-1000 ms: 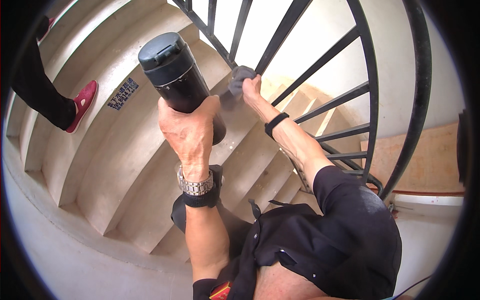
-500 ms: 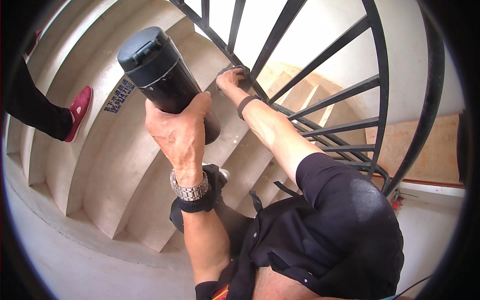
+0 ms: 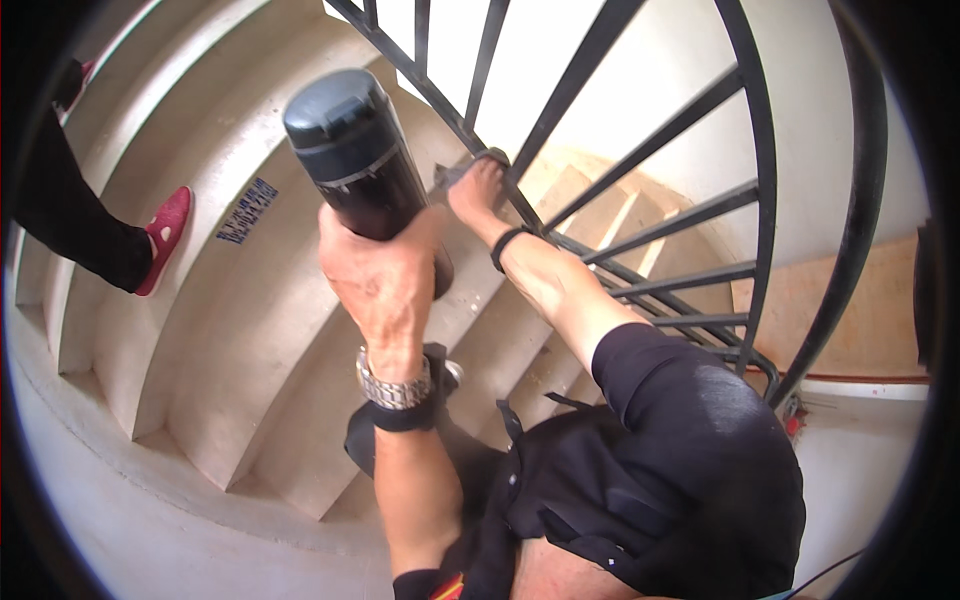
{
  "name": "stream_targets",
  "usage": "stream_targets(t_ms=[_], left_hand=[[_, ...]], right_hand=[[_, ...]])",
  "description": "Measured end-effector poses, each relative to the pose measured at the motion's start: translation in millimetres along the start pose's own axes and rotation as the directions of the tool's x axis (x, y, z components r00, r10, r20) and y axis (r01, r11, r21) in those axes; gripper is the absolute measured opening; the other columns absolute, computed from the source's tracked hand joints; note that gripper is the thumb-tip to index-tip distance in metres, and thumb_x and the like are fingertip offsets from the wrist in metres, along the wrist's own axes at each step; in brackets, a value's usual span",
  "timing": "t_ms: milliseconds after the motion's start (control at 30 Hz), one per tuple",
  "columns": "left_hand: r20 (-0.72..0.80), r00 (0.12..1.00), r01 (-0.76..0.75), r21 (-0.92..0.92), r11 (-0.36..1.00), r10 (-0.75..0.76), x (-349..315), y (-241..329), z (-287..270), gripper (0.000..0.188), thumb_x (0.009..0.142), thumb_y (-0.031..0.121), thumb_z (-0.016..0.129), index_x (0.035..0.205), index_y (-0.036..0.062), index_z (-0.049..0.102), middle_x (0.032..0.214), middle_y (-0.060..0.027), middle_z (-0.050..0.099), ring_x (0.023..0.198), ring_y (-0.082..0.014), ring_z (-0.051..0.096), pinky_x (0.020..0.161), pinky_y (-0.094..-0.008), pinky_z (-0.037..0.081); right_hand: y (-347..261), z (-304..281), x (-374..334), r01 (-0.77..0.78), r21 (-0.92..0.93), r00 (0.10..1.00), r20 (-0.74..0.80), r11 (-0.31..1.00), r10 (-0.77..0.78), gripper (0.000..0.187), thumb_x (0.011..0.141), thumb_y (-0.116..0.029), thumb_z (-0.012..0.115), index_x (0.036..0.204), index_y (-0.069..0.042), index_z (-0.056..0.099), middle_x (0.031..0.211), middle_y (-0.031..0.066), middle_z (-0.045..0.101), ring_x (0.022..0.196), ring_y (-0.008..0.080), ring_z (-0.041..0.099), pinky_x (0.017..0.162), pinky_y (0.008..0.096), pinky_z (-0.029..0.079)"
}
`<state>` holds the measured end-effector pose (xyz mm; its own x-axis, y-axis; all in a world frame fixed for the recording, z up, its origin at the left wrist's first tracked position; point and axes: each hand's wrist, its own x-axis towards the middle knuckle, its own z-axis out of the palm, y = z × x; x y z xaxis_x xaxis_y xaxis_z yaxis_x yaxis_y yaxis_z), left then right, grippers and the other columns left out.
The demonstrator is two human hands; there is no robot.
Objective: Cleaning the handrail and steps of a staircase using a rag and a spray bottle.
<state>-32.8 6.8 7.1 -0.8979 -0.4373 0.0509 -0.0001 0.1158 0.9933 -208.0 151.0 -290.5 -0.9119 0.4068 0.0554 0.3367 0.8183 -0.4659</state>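
My left hand (image 3: 385, 280) is wrapped round a black cylindrical bottle (image 3: 362, 195) with a wide dark lid, held tilted above the stairs. A metal watch and a black band circle that wrist. Farther off and to the right, my right hand (image 3: 477, 190) presses a grey cloth (image 3: 491, 156) against the lower bar of the black metal railing (image 3: 560, 250). Its fingers are closed over the cloth, which partly shows on both sides of them. The palm side of both hands is hidden.
Curved stone steps (image 3: 265, 340) fan out on the left, with a blue printed mark (image 3: 246, 212) on one riser. Another person's foot in a red shoe (image 3: 168, 238) stands on a step. Beyond the railing, more stairs (image 3: 610, 215) lie lower, beside a pale wall.
The bottle has moved to the right and slightly down in my left hand. My right hand has shifted a little right and down along the bar with the cloth.
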Motion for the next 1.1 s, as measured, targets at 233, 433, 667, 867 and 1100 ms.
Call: stream_targets(t_ms=[233,433,667,867,1100], left_hand=[[0.001,0.999,0.033,-0.013,0.999,-0.033,-1,1,-8,0.047,0.063,0.013,0.078,0.105,-0.0002,0.061,0.092,-0.0113,0.071,0.083,-0.023,0.068,0.079,-0.034,0.053],[0.045,0.998,0.039,0.015,0.999,-0.039,-7,-3,-1,0.051,0.063,0.018,0.078,0.108,0.0008,0.061,0.095,-0.0135,0.071,0.087,-0.0255,0.069,0.082,-0.0364,0.053],[0.056,0.997,0.049,0.029,0.998,-0.051,-14,6,0,0.05,0.061,0.018,0.077,0.105,0.0023,0.061,0.094,-0.0136,0.071,0.086,-0.0294,0.069,0.083,-0.0385,0.052],[0.014,1.0,0.023,0.046,0.999,-0.023,-17,1,-10,0.048,0.062,0.018,0.077,0.104,0.0019,0.061,0.092,-0.0131,0.071,0.085,-0.0281,0.069,0.081,-0.0386,0.053],[-0.042,0.999,0.021,-0.017,1.0,-0.022,-13,-2,-17,0.044,0.064,0.015,0.078,0.102,0.0011,0.06,0.091,-0.0112,0.07,0.082,-0.0239,0.068,0.079,-0.0367,0.054]], right_hand=[[-50,-15,55,-0.206,0.151,0.977,-0.014,0.967,0.211,0.057,0.082,-0.018,0.059,0.13,0.011,0.046,0.134,0.0306,0.049,0.128,0.0475,0.046,0.109,0.0549,0.036],[-13,-16,31,0.125,0.291,0.988,-0.119,0.949,-0.093,0.069,0.08,-0.006,0.055,0.144,0.009,0.035,0.129,0.0338,0.056,0.125,0.0468,0.053,0.109,0.0473,0.041],[-47,-74,88,0.091,0.904,0.958,-0.194,0.417,0.212,0.079,0.084,-0.003,0.056,0.153,0.007,0.02,0.135,0.0245,0.055,0.115,0.0289,0.058,0.099,0.0335,0.048],[-127,-186,79,0.314,0.923,0.941,-0.333,0.221,0.054,0.068,0.089,-0.004,0.051,0.148,0.016,0.024,0.128,0.0241,0.055,0.118,0.0267,0.055,0.103,0.0326,0.045],[-171,-312,78,0.911,-0.052,0.034,-0.979,0.41,-0.199,0.042,0.091,-0.015,0.056,0.123,0.011,0.055,0.114,0.0226,0.066,0.104,0.0346,0.066,0.093,0.0402,0.054]])
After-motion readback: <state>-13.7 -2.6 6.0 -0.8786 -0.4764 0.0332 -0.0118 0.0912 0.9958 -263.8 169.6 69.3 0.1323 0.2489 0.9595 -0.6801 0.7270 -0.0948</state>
